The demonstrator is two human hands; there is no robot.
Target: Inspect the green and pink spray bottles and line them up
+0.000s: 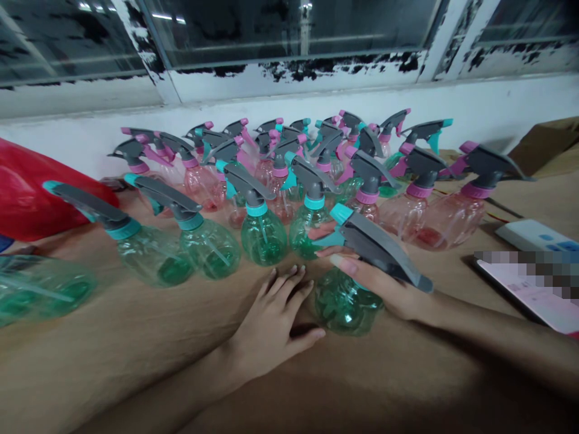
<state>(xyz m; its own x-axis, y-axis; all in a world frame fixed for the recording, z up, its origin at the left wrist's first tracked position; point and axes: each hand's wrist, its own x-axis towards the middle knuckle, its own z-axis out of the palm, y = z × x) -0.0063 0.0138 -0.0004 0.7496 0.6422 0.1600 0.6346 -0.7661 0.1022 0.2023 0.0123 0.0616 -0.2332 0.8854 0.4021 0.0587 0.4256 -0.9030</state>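
My right hand [375,280] is wrapped round the neck of a green spray bottle [346,304], which stands on the wooden table [181,361]. Its grey head with a turquoise nozzle rises above my fingers. Beside this bottle, my left hand [275,319] lies palm down on the wood, fingers spread and holding nothing. Just beyond my hands stand two more green spray bottles, a nearer one [263,238] and its neighbour [312,223]. Further left is another green spray bottle [210,247].
Several pink and green spray bottles crowd the back, including a pink one [452,220]. One green bottle [49,286] appears to lie at far left. A red plastic bag [40,193], a phone [529,289], a white power strip [538,235] and a cardboard piece [547,147] flank them.
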